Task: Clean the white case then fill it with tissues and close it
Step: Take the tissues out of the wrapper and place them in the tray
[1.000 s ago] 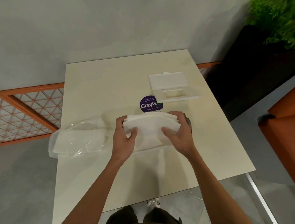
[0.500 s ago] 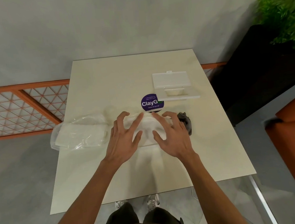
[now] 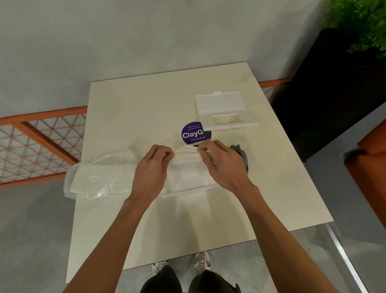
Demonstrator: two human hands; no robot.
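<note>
I see my left hand (image 3: 152, 171) and right hand (image 3: 224, 165), fingers curled, gripping the far edge of the folded white paper tissues (image 3: 187, 170) between them.

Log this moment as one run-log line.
step: filling case | left hand, right hand: curled over far edge of tissues | lid: off, apart beyond right hand

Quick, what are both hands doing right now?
The left hand is closed, gripping the tissues.
The right hand is closed, gripping the tissues too.
</note>
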